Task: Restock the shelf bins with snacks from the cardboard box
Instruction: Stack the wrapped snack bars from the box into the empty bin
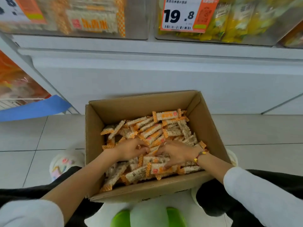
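An open cardboard box (95,128) stands on the floor in front of me, filled with several orange-and-white wrapped snack bars (152,130). Both my hands are inside it, near the middle of the heap. My left hand (131,149) has its fingers curled round snack bars. My right hand (177,154), with a beaded bracelet at the wrist, curls its fingers into the bars from the other side. Up at the top left, a clear shelf bin (134,18) holds the same orange-and-white bars.
A second clear bin (268,38) with yellow packets and a 19.8 price tag (182,15) sits at the top right. A white shelf base (147,76) rises behind the box. A blue edge (34,108) juts out at the left. Tiled floor surrounds the box.
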### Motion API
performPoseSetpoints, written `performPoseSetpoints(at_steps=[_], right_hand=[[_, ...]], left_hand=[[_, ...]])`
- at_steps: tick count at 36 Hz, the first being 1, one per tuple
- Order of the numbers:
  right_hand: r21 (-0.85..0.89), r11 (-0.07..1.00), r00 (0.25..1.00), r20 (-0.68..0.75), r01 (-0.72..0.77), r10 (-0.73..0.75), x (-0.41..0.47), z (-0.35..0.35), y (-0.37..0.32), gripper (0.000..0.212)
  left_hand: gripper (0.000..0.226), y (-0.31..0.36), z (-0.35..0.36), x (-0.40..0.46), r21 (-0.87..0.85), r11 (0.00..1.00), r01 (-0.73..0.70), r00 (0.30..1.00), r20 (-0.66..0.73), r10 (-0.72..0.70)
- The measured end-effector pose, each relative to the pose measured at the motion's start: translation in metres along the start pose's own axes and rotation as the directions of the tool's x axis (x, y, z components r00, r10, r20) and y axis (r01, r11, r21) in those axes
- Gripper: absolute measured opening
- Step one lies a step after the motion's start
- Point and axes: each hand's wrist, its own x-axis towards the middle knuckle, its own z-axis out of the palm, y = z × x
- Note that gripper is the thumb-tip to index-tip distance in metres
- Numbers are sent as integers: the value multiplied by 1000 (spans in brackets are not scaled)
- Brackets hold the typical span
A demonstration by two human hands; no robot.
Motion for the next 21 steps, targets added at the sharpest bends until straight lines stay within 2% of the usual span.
performPoseSetpoints(at_steps=[2, 3, 6, 9, 13, 16, 18, 21], right_hand=[[33, 998, 998, -29, -50, 51, 1, 4, 1, 59], [37, 998, 998, -43, -53, 55, -3, 3, -1, 57], [39, 998, 997, -61, -40, 42, -6, 5, -1, 52], [125, 989, 994, -73, -74, 84, -10, 10, -3, 47], [149, 987, 988, -135, -59, 80, -14, 18, -3, 43], [160, 986, 981, -177, -48, 76, -16, 19, -3, 42], [163, 985, 980, -183, -48, 78, -16, 18, -3, 48], [177, 981, 986, -138, -73, 98, -15, 14, -5, 73]], left_hand=[[47, 11, 7, -1, -119, 993, 18, 989, 151, 0], [52, 15, 11, -2, -125, 992, 14, 982, 186, 9], [68, 17, 18, -3, 33, 999, -10, 988, 155, 5], [74, 18, 17, -6, 143, 990, 11, 992, 121, -28], [80, 19, 15, -8, 202, 979, 13, 986, 162, -46], [85, 16, 13, -7, 165, 986, 38, 987, 150, -63], [80, 17, 8, -7, 155, 988, 31, 988, 144, -53], [69, 23, -5, -12, 247, 968, -42, 996, 87, 21]])
